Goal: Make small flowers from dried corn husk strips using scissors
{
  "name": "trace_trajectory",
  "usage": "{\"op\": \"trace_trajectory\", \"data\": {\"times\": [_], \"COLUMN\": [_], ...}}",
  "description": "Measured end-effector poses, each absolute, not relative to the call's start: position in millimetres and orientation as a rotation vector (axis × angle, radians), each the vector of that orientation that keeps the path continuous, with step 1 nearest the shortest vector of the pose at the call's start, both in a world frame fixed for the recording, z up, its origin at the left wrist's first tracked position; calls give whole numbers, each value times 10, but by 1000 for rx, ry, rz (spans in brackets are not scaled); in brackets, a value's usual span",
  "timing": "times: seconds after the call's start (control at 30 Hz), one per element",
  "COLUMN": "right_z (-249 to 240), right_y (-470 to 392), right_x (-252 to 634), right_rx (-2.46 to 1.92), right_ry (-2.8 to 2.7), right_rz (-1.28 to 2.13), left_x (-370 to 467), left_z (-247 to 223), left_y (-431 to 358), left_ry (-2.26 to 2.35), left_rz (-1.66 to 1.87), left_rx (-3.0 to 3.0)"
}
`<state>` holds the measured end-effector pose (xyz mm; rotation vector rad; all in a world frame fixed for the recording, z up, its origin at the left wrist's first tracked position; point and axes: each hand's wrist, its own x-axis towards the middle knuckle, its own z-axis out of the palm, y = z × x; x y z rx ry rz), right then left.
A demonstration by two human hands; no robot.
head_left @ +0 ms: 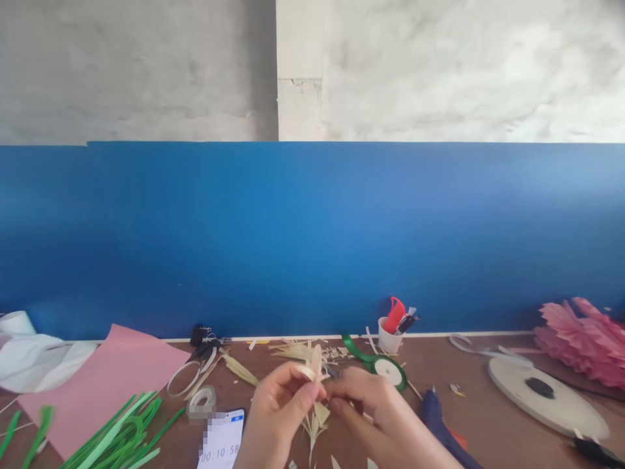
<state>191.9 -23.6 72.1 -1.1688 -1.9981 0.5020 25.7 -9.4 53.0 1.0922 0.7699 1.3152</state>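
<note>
At the lower middle, my left hand (284, 407) pinches a pale, husk-like piece (316, 362) between thumb and fingers, its tip pointing up. Close beside it on the right, my right hand (366, 410) has its fingers pressed together at the base of that piece; what they grip is too small to make out. Below the hands hang pale, pointed strips (315, 426). Behind them, dry pale scraps (293, 350) lie on the brown table (471, 410).
Left: green stems (131, 433), pink paper (114, 374), scissors (208, 355), a tape roll (202, 398), a phone (227, 436). Right: green ribbon spool (389, 371), white cup with pens (389, 339), blue glue gun (439, 423), oval white board (551, 400), pink paper folds (583, 339).
</note>
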Motion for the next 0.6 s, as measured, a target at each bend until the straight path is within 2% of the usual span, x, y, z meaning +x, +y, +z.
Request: {"op": "trace_trajectory", "data": {"times": [0.1,0.2,0.27,0.37,0.5,0.6], "right_z": [614,498,493,607,785,832], "right_y": [-40,88,51,-126,-333,-399], "right_x": [2285,2813,2990,2796,2110,1799], "right_rx": [-1436,-1985,-2099,-1870,-1252,-1172], "right_ry": [-1923,-1423,-1367,-1446,-1762,-1857], "right_rz": [561,126,-87,-77,107,149], "left_x": [202,194,217,259,275,261], "left_z": [570,591,584,554,528,533], "left_y": [-67,-57,-60,-73,-87,-90], "left_ry": [763,780,800,840,945,997], "left_rz": [1389,1424,1423,1426,1435,1407], "left_rx": [1078,1035,1036,1033,1104,1208]}}
